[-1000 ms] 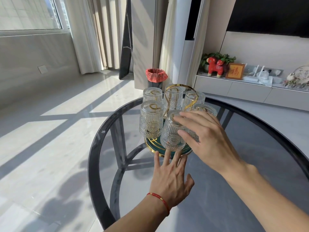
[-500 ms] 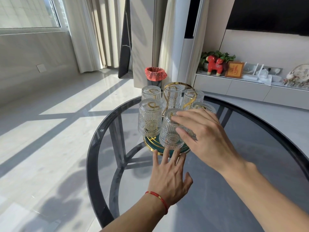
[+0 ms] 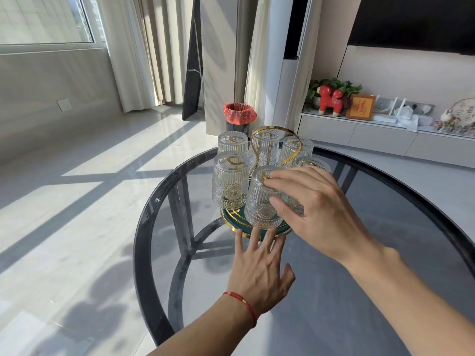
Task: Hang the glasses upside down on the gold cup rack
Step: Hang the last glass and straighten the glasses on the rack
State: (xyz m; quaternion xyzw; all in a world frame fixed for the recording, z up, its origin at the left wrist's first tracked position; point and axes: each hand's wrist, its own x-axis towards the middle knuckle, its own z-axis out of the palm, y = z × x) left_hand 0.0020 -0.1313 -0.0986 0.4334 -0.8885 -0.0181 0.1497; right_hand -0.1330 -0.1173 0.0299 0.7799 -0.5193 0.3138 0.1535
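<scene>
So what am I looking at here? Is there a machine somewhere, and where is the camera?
There is no machine: these are a person's two bare hands, filmed by one wide-angle camera worn on the head, looking forward and down. That explains why the arms come in from the bottom edge.

On the round dark glass table stands a gold cup rack on a green, gold-rimmed base. Six ribbed clear glasses hang on it upside down. The right hand has its fingers around the nearest glass, holding it on its peg. The left hand, with a red string bracelet at the wrist, lies flat and open on the table, its fingertips at the edge of the base.

Behind, on the floor, stands a bin with a red bag.
</scene>
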